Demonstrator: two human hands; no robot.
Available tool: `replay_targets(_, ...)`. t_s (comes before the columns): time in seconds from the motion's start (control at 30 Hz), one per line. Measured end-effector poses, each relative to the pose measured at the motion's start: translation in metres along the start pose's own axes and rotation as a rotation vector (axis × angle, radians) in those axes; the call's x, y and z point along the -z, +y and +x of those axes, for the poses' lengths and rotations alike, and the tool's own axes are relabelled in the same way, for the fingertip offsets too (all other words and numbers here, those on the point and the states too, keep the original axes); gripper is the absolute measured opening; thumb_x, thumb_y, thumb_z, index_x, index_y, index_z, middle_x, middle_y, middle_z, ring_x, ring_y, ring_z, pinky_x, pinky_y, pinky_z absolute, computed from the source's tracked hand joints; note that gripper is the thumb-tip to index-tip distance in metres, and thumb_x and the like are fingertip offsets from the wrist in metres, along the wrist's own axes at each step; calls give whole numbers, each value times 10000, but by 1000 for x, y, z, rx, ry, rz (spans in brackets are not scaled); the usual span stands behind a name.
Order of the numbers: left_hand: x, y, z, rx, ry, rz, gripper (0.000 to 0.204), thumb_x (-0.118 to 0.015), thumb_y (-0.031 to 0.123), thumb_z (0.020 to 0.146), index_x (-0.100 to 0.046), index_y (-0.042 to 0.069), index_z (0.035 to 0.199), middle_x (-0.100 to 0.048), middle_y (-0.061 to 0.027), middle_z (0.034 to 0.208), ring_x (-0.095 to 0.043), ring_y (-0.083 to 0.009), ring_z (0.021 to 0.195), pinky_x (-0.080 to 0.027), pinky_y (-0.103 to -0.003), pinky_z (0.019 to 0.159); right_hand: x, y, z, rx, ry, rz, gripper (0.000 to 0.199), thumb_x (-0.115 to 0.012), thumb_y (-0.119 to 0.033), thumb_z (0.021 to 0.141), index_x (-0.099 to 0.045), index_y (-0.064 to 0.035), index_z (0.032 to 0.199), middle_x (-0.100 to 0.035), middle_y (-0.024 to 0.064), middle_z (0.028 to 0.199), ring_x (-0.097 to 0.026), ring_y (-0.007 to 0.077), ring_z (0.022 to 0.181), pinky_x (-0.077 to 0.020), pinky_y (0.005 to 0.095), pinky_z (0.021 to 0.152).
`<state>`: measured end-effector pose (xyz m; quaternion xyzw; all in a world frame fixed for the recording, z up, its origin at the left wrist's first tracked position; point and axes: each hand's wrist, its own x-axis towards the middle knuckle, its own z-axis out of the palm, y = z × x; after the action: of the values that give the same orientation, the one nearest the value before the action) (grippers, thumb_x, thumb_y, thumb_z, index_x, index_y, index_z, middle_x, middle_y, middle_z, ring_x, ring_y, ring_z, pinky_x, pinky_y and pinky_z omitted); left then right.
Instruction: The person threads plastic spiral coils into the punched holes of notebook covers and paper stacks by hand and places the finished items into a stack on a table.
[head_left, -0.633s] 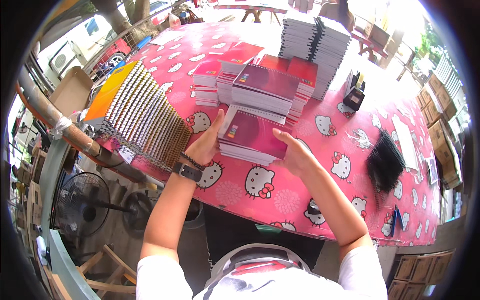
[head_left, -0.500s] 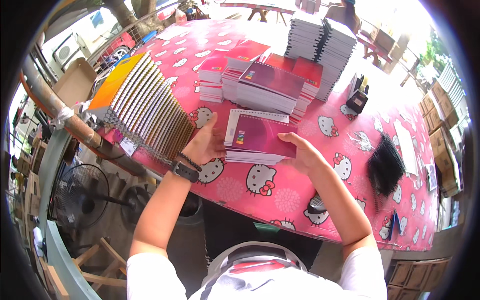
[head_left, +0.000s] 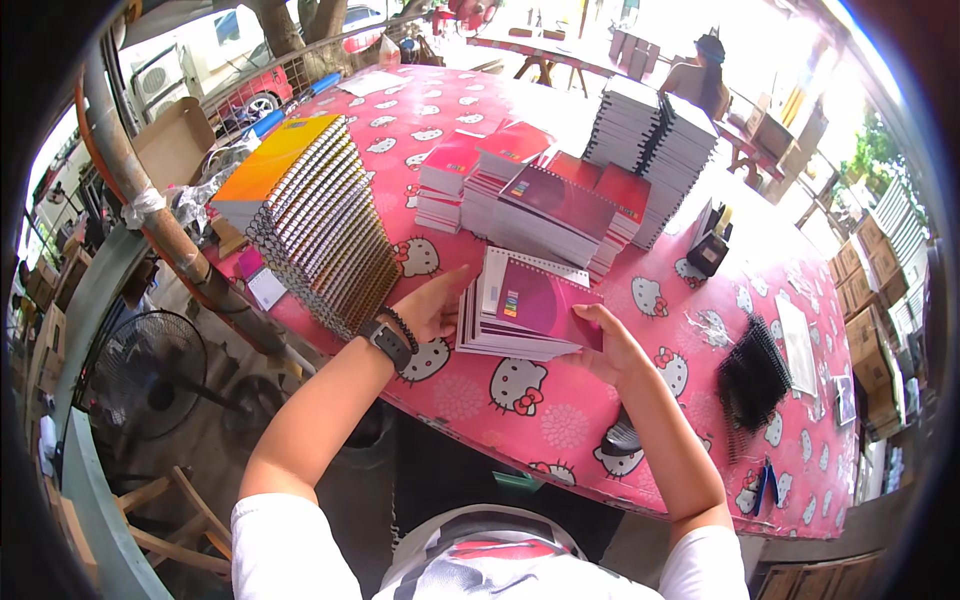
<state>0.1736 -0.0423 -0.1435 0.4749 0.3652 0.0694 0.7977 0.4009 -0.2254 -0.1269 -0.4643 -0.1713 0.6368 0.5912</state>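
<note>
A pile of punched notebook blocks with a purple cover [head_left: 545, 305] on top lies in front of me, unbound along its holed upper edge. The pile is uneven, with white page edges showing at its left. My right hand [head_left: 608, 345] grips the pile's right end, thumb on the purple cover and fingers around the edge, partly hidden. At the pile's left side rests my left hand [head_left: 435, 308], fingers stretched out beside the page edges; whether they touch is hard to tell. It wears a dark watch and a bead bracelet at the wrist.
Left stands a tall stack of spiral-bound orange notebooks [head_left: 310, 220]. Behind are red and purple notebook piles [head_left: 555, 195] and a black-bound stack [head_left: 660, 150]. To the right sit a tape dispenser [head_left: 710, 245], black spiral coils [head_left: 752, 375] and blue-handled pliers [head_left: 766, 487].
The view has shifted slightly. The purple-covered top has slid right over the blocks beneath, baring more white edges at the left. My right hand keeps its grip.
</note>
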Motion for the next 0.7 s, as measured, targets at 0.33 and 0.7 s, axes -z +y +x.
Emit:
replay_targets(0.33,-30,13,-18,-109,128,175,584,-398,593,936,-593,111,1202,-657,-40,1081,-610,-150,976,-444,-330,896,-4,-3,-16,-16,-96,65,376,-598,-315,852,-558,-103,1161,-596,103,1189,-526,313,1156,-374,565,989)
replay_targets(0.7,-2,2,-10,-91,193,113,358,-542,483,899,-657,153,977,-576,52,836,-474,-86,737,-365,-243,733,-15,-3,-16,-26,-103,-6,400,-567,-303,877,-535,-51,1185,-588,135,1207,-542,342,1140,-412,534,991)
